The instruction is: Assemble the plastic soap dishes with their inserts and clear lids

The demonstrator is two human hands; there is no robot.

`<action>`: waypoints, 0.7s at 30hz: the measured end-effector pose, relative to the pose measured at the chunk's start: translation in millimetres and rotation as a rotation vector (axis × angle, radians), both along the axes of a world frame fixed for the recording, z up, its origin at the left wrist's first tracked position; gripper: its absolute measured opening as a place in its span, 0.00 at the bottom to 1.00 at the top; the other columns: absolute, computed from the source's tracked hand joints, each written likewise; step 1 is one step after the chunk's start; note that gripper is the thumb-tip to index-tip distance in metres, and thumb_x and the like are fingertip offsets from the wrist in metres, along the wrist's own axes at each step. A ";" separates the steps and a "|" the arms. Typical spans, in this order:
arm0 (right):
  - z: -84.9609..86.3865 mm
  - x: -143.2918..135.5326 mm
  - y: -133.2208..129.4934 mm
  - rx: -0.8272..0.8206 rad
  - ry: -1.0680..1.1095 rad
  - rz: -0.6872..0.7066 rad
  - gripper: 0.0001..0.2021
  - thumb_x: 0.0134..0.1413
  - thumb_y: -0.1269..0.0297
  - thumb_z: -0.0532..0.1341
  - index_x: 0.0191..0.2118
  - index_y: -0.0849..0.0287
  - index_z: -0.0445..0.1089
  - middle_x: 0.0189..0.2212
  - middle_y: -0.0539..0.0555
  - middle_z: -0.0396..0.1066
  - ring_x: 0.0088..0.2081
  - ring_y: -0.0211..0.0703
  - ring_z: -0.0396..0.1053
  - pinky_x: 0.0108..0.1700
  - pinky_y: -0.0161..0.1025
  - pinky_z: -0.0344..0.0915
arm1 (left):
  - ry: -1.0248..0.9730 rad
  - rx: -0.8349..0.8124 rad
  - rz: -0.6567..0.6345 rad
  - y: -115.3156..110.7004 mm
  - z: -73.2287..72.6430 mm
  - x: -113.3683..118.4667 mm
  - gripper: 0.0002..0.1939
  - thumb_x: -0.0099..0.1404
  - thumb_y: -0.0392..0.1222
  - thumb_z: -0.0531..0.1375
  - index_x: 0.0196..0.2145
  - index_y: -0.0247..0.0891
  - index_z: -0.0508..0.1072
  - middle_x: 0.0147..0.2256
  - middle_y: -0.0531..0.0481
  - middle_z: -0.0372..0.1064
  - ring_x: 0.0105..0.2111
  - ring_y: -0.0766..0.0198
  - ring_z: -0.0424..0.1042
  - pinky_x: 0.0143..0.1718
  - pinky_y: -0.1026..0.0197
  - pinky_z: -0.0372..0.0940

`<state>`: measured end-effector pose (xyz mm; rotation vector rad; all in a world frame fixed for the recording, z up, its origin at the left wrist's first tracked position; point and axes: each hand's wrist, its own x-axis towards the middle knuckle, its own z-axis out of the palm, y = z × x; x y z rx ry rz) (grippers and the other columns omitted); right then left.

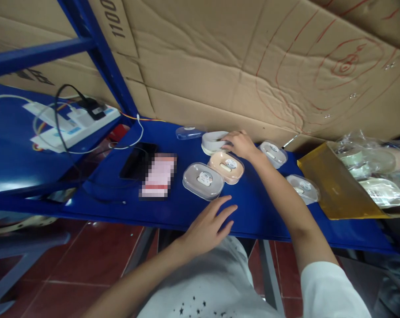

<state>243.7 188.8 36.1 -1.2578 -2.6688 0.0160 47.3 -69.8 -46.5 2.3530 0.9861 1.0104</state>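
- Toward the back of the blue table (256, 207), I've got the right hand (240, 143) on the white oval box (213, 140), fingers bent over its right end. Can't tell from my head view if they're really pinching the wall or just resting on it.
- Left hand (206, 227) is empty, fingers loosely spread, hanging around the front edge just below the left gray box (203, 180).
- That gray one sits right up against the peach box (227, 166), which is just in front of the white one. Both have a label showing on top.
- Clear plastic cover (189, 133) is lying left of the white box, near the cardboard wall (200, 66).
- Over on my right there are two more gray boxes, one behind the right forearm (273, 153) and one nearer the front (304, 189), then a tilted open carton (335, 190) with plastic-wrapped pieces in it.
- Left side's got a pixelated phone-like thing (158, 176), a black device (137, 162) and a white power strip (102, 119) full of plugs.
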 end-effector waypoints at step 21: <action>-20.6 71.3 -209.7 -0.051 0.300 -0.042 0.15 0.80 0.57 0.52 0.57 0.51 0.76 0.52 0.57 0.81 0.54 0.51 0.77 0.57 0.52 0.67 | 0.103 0.141 -0.040 4.8 2.3 3.5 0.15 0.79 0.40 0.60 0.60 0.41 0.71 0.70 0.36 0.58 0.71 0.43 0.61 0.66 0.38 0.69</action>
